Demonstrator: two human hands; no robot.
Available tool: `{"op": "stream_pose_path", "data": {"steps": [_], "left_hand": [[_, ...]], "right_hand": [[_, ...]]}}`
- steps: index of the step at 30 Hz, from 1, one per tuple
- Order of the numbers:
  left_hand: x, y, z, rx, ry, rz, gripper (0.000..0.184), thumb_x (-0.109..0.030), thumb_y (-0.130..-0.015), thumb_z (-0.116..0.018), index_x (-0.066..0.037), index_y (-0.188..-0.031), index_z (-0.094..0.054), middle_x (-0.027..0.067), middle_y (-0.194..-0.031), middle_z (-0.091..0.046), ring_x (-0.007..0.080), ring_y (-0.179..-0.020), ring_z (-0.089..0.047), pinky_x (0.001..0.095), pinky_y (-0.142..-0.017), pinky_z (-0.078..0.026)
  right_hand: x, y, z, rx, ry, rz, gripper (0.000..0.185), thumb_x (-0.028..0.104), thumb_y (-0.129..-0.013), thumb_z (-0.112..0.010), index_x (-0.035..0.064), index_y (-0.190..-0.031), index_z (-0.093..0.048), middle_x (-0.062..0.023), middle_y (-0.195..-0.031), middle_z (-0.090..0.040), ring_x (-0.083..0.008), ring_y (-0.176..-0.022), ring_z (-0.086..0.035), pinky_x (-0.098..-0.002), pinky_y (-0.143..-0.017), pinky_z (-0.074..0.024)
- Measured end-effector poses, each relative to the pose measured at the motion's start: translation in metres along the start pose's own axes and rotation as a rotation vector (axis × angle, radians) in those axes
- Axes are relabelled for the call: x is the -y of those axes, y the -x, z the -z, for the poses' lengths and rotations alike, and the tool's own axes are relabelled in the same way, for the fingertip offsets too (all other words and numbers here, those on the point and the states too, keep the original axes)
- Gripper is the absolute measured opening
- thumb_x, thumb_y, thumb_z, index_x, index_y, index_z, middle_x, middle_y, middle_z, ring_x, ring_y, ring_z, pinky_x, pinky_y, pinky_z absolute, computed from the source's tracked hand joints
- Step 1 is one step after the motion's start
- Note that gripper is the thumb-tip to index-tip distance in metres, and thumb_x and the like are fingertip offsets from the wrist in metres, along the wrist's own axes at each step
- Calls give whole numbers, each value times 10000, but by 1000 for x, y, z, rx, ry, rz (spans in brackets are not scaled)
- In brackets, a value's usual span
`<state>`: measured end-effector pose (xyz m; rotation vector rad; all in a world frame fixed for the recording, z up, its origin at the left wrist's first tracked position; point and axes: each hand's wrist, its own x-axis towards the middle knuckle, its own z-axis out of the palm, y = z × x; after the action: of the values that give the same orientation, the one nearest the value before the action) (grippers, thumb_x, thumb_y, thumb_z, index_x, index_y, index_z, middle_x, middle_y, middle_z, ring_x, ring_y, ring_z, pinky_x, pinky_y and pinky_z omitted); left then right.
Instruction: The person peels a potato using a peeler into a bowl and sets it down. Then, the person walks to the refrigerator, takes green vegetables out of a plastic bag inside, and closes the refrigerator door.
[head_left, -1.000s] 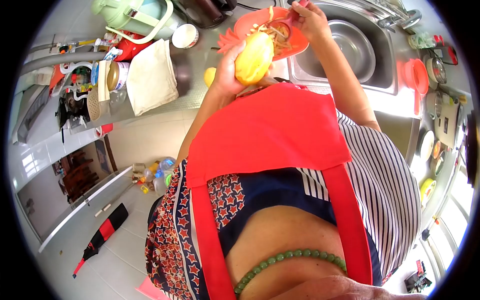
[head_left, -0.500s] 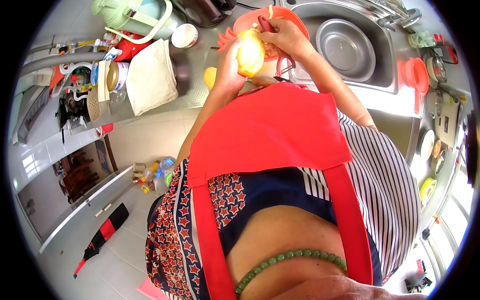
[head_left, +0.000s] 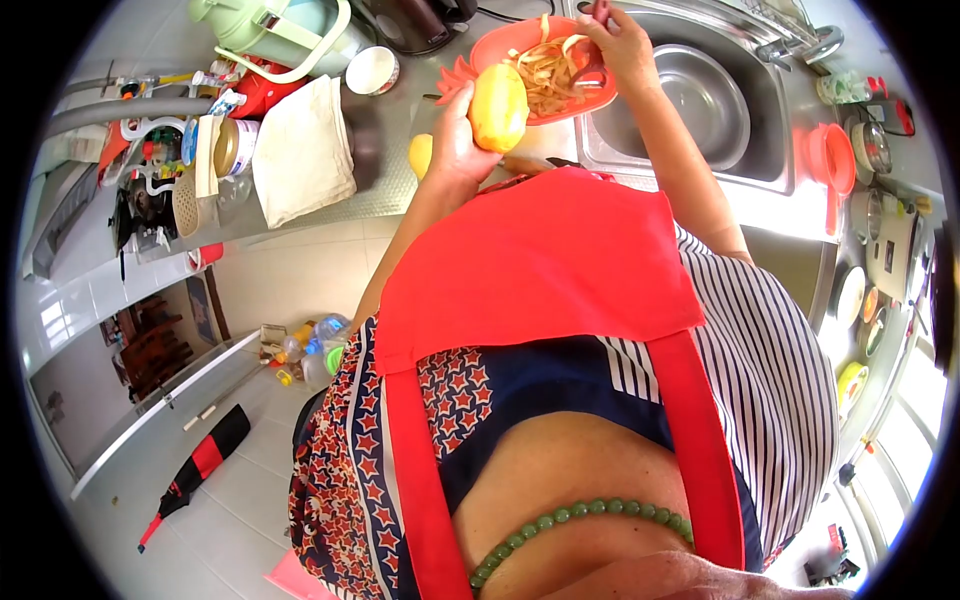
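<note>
A yellow, partly peeled fruit (head_left: 498, 108) is held in my left hand (head_left: 464, 143), near the left side of a red-orange basin (head_left: 488, 47). Strips of peel (head_left: 550, 75) lie inside that basin. My right hand (head_left: 624, 50) is closed on the dark red handle of a peeler (head_left: 591, 62), over the basin's right side and apart from the fruit. Another yellow fruit (head_left: 420, 154) rests on the counter, left of my left wrist.
A metal bowl (head_left: 698, 108) sits in the sink (head_left: 781, 150). On the left are a white cloth (head_left: 303, 150), a patterned cup (head_left: 372, 71) and a green thermos (head_left: 290, 35). A red-orange strainer (head_left: 833, 158) is at the right.
The peeler went from over the basin to the fruit and is now back over the basin, away from the fruit. The fruit has turned in my left hand.
</note>
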<state>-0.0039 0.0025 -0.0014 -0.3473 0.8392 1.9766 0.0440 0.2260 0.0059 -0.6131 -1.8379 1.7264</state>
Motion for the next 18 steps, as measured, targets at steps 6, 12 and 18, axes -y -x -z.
{"op": "stream_pose_path", "data": {"steps": [6, 12, 18], "left_hand": [[-1, 3, -2, 46, 46, 88, 441, -375, -951, -382, -50, -1233, -484, 127, -1200, -540, 354, -1043, -528, 447, -840, -475], [1, 0, -1, 4, 77, 97, 426, -366, -954, -386, -50, -1221, -486, 126, -1198, -540, 346, -1061, -522, 453, -854, -472], [4, 10, -17, -54, -35, 21, 398, -368, -967, -364, -69, -1202, -482, 117, -1176, -546, 286, -1045, -545, 452, -842, -482]], "right_hand": [[-5, 2, 7, -102, -493, -200, 57, 122, -921, -508, 97, -870, -499, 16, -693, -479, -89, -599, -472, -222, -543, -405], [58, 34, -11, 13, -828, -312, 182, -99, -829, -516, 42, -942, -503, -76, -768, -567, -211, -688, -587, -316, -619, -513], [38, 48, -25, 482, -491, -312, 371, 6, -871, -571, -14, -1200, -401, -118, -1036, -557, -226, -948, -627, -348, -835, -546]]}}
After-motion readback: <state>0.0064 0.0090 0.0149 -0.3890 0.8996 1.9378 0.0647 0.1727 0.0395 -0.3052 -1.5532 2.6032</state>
